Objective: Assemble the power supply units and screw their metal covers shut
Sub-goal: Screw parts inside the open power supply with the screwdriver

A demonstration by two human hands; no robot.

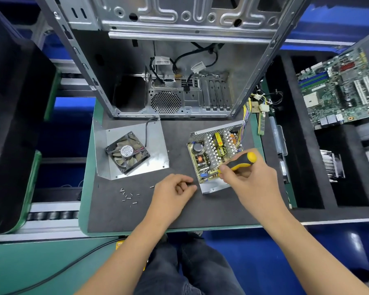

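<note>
You have one open power supply unit (216, 154) on the dark mat (179, 209), right of centre, just in front of the empty computer case (170, 67). Its metal tray is tilted on the mat, and inside you can see one green circuit board carrying two rows of silver heatsink fins, a yellow transformer, a dark round capacitor and copper coils. A bundle of yellow and coloured wires (246, 118) leaves its far right corner.

One metal cover (132, 150) lies apart to the left, inner side up, with one black fan (127, 152) on it; the fan's grey cable runs up toward the case.

Roughly eight small silver screws (128, 195) are scattered on the mat below the cover, with one more (152, 186) just left of your left hand; the exact count is hard to make out.

Your right hand (248, 179) grips one black-and-yellow screwdriver (241, 161), fingers wrapped round the handle, the tip hidden at the near edge of the board. Your left hand (173, 189) rests on the mat just beside the unit's near corner, fingers curled in; whether it pinches a screw you cannot tell.

One motherboard (337, 90) sits in the tray at far right.
</note>
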